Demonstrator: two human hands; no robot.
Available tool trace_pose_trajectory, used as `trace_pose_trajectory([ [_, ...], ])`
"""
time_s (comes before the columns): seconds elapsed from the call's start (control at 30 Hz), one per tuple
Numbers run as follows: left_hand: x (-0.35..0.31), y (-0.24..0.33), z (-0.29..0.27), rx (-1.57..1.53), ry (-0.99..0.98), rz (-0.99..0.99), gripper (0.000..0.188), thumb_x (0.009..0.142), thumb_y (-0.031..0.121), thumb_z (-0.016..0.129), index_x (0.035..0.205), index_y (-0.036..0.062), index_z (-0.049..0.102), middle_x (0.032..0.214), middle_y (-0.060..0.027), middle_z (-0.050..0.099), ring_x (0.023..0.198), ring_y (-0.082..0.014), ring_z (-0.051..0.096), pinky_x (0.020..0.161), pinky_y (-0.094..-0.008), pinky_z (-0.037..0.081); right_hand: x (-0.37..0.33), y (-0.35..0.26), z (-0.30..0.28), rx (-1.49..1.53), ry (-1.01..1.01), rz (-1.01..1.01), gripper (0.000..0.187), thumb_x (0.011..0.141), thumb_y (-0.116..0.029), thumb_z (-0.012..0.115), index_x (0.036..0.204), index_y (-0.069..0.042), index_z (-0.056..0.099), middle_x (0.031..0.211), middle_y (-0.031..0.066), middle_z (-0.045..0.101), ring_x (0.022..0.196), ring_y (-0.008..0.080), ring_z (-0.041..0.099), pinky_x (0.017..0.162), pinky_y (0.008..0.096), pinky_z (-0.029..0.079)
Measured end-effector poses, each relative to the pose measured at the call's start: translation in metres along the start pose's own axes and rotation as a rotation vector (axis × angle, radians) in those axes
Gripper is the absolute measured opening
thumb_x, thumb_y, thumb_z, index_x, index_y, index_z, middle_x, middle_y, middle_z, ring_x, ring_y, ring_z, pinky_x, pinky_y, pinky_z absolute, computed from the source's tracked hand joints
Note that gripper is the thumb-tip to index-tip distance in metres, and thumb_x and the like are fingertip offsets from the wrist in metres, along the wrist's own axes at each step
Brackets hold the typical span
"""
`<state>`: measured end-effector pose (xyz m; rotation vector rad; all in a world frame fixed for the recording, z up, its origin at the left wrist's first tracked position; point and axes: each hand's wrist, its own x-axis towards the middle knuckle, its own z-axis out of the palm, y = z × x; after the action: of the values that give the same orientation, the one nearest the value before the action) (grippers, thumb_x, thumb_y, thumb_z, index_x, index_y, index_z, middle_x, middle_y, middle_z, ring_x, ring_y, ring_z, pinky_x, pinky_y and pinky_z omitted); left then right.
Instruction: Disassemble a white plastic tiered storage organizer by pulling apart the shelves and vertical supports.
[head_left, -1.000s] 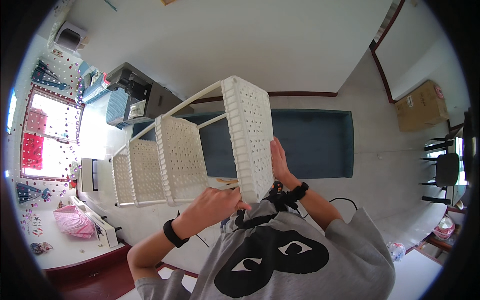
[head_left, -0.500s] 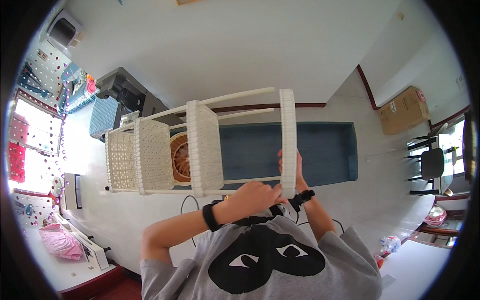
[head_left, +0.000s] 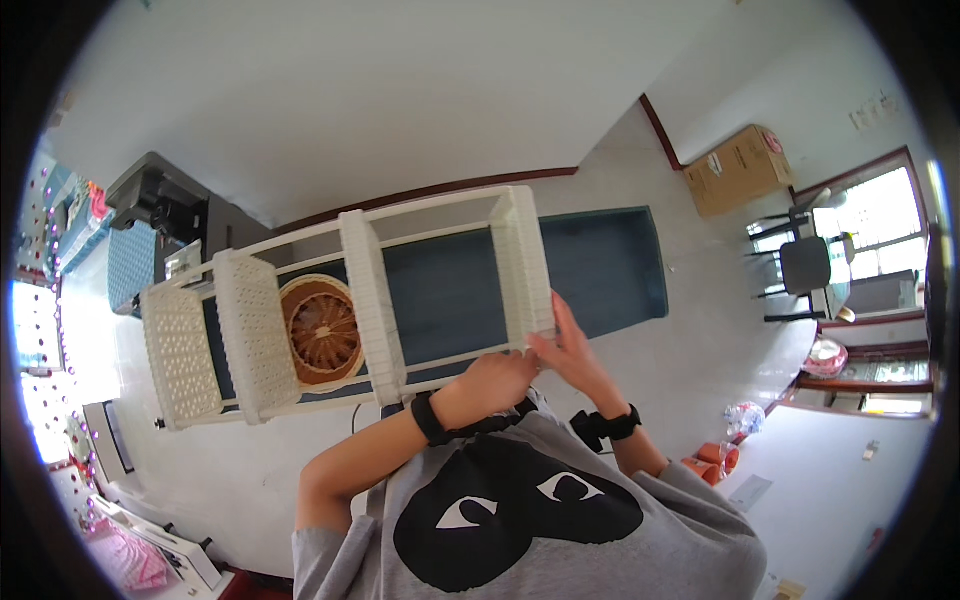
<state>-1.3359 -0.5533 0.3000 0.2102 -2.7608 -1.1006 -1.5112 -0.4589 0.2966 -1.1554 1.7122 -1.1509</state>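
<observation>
A white plastic storage rack [head_left: 365, 290] lies on its side, its lattice shelves joined by white poles. The far-side poles now meet the end shelf [head_left: 523, 265] at its right. My left hand [head_left: 490, 385] is closed around the near pole and corner beside this end shelf. Against the shelf's outer face, near its lower corner, my right hand [head_left: 568, 352] rests with fingers stretched and thumb apart. Behind the rack's bars a round brown woven basket [head_left: 322, 330] shows between two shelves. A long blue-grey bench [head_left: 605, 270] extends under the rack.
A cardboard box [head_left: 738, 170] stands by the wall at the far right, with a dark chair [head_left: 805, 265] nearer. At the lower right is a white tabletop [head_left: 820, 490] with orange items [head_left: 712, 460]. Dark equipment [head_left: 165, 200] stands at the far left.
The end shelf has come onto the far pole ends, closing the earlier gap. My right hand has opened out against its outer face. The whole view has shifted and turned.
</observation>
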Motion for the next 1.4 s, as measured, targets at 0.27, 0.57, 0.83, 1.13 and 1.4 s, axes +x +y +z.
trace_pose_trajectory([
  [0.27,0.004,-0.005,0.01,0.241,-0.038,-0.074,0.018,0.095,0.018,0.058,0.101,0.0013,0.063,0.084,-0.0153,0.07,0.065,-0.0337,0.068,0.059,-0.0413,0.056,0.013,0.005,0.023,-0.101,0.121,0.018,0.081,0.086,-0.011,0.061,0.154,0.008,0.023,0.15,0.032,0.041,0.138,0.0427,0.045,0.114,0.0428,0.036],
  [0.57,0.006,0.011,-0.024,0.386,0.071,-0.098,0.04,0.099,0.046,0.059,0.088,0.008,0.055,0.061,-0.0105,0.064,0.053,-0.0301,0.066,0.049,-0.04,0.052,0.021,0.043,-0.06,0.099,0.315,0.13,0.062,0.084,-0.004,0.06,0.145,0.004,0.047,0.12,0.0102,0.067,0.109,0.0152,0.062,0.094,0.0296,0.049],
  [0.83,0.004,0.015,-0.031,0.225,-0.017,-0.178,0.03,0.101,0.034,0.059,0.097,0.0044,0.056,0.079,-0.0142,0.069,0.069,-0.0344,0.069,0.061,-0.0435,0.054,-0.012,0.075,-0.121,0.342,0.682,0.01,0.057,0.088,-0.003,0.054,0.145,0.002,0.049,0.123,0.0028,0.063,0.105,0.0092,0.06,0.088,0.0247,0.049],
  [1.13,-0.027,0.031,-0.074,0.15,0.136,-0.22,0.044,0.09,0.018,0.071,0.129,0.0036,0.058,0.124,-0.016,0.06,0.118,-0.0348,0.056,0.1,-0.0451,0.046,-0.071,0.185,-0.104,0.347,0.807,0.385,0.053,0.095,-0.014,0.057,0.145,0.0,0.05,0.125,0.0033,0.064,0.102,0.0105,0.059,0.088,0.0257,0.047],
  [1.4,-0.142,0.028,-0.116,0.186,0.432,-0.687,0.058,0.089,0.023,0.075,0.138,0.0034,0.052,0.135,-0.0191,0.054,0.127,-0.0402,0.049,0.109,-0.0483,0.039,-0.039,0.203,-0.067,-0.21,0.52,0.551,0.053,0.099,-0.023,0.058,0.144,0.002,0.047,0.132,0.0172,0.062,0.128,0.03,0.056,0.108,0.0371,0.041],
])
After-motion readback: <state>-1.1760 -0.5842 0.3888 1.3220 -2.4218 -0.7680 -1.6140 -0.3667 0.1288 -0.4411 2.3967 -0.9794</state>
